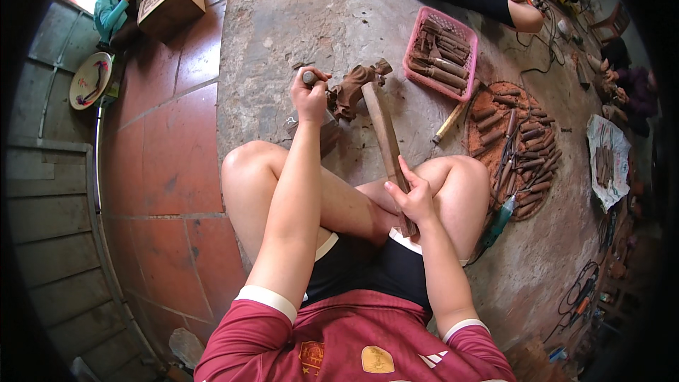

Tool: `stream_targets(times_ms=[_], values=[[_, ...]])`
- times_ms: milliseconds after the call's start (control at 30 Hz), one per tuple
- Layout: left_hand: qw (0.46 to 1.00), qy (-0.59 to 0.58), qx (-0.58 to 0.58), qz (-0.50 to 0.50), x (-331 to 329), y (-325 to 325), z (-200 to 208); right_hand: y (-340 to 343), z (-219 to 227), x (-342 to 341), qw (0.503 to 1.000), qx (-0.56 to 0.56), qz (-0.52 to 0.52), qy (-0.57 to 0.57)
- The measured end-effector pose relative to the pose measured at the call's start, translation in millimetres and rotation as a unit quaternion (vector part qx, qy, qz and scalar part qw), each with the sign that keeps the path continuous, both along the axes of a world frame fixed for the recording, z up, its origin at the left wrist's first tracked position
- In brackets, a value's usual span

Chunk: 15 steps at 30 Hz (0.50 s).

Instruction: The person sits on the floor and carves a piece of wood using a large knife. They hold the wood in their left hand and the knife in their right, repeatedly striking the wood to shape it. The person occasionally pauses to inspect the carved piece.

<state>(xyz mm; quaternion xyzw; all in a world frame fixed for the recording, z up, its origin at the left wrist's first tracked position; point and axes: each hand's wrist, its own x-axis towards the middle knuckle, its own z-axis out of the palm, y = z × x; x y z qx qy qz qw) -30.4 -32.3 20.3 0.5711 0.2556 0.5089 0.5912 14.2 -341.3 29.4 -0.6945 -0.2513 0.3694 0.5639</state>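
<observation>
"What's the left hand (311,102) doing?"
"It's curled round a round-ended handle (309,78), just beside the brown carving (347,94)."
"And the right hand (416,202)?"
"Wrapped about 1 long wooden bar (384,134); the bar's far end overlaps the carving in view, so I can't tell whether they touch."
"Where's the carving?"
"Over the concrete floor (283,14), well in from its left edge along the red tiles (180,148), left of 1 pink basket (433,85)."
</observation>
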Motion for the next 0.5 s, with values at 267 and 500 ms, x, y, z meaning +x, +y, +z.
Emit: stream_targets(times_ms=[267,500], values=[[0.994,0.106,0.034,0.020,-1.6,-5.3,3.8,-0.4,-3.6,1.2,1.000,-0.018,0.008,-0.017],[0.995,0.088,0.033,0.020,-3.4,-5.5,6.5,0.4,-4.5,0.9,1.000,-0.005,0.004,-0.028]])
